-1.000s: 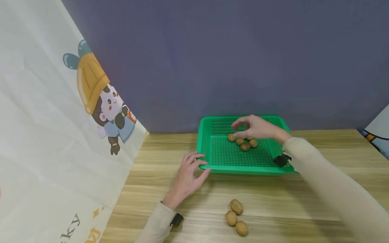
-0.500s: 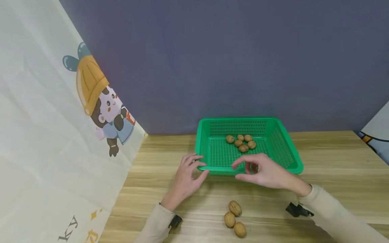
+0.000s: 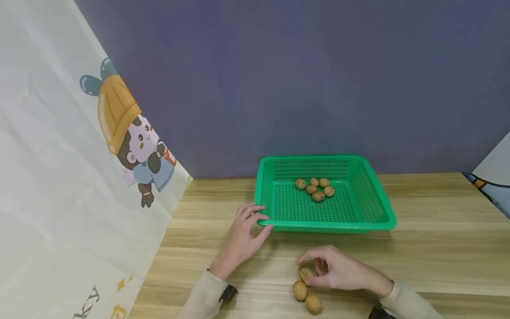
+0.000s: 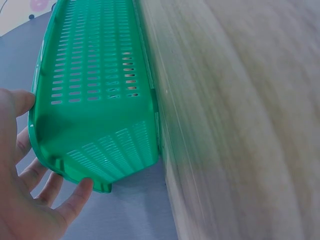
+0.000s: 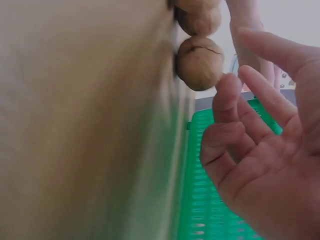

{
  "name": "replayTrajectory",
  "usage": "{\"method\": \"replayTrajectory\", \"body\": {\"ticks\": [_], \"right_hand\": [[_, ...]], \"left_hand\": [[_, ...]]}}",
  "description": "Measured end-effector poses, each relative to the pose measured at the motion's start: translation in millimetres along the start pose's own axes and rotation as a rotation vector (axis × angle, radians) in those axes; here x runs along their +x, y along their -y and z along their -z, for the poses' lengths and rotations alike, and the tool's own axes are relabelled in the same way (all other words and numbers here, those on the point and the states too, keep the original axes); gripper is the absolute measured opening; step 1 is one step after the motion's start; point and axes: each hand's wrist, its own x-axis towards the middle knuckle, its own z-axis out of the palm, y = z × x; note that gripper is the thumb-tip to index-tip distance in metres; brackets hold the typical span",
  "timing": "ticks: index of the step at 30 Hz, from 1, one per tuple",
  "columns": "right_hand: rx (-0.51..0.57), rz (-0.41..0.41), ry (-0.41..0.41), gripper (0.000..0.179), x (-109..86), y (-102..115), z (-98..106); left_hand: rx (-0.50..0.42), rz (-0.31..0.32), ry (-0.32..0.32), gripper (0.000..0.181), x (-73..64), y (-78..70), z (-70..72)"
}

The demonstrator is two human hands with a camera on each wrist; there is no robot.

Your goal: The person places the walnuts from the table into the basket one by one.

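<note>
Basket (image 3: 326, 224): green, holding six walnuts (image 3: 318, 196)
Left hand (image 3: 240, 239): relaxed fingers touching basket rim
Right hand (image 3: 341, 269): released, fingers arched around one of three tabletop walnuts (image 3: 300, 290)

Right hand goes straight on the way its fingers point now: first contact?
Most likely the walnut nearest the basket, of the three on the table. It already sits between the right hand's thumb and forefinger in the head view; touch is unclear.
</note>
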Motion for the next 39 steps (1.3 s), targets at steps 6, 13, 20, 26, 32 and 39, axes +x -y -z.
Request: {"method": "replayTrajectory", "body": {"ticks": [6,13,20,26,32,39], "right_hand": [[0.022,-0.031,0.046,0.039,-3.5,-8,-7],[0.01,-0.083,0.076,0.041,-6.5,-10,-5],[0.034,-0.123,0.086,0.043,-7.1,-12,-2],[0.069,-0.151,0.1,0.043,-8.9,-14,0],[0.081,-0.159,0.105,0.043,-9.6,-15,0],[0.099,-0.168,0.11,0.043,-9.2,-12,1]], "left_hand": [[0.002,0.003,-0.01,0.017,-2.2,-1.0,0.3],[0.014,-0.012,-0.026,0.016,-1.6,-2.3,-0.3],[0.02,-0.015,-0.026,0.016,-1.2,-1.7,-0.6],[0.019,-0.016,-0.022,0.017,-1.4,-1.8,-0.8],[0.018,-0.015,-0.022,0.017,-1.6,-1.5,-1.0],[0.01,-0.03,-0.032,0.016,-1.0,-0.7,-1.2]]}}
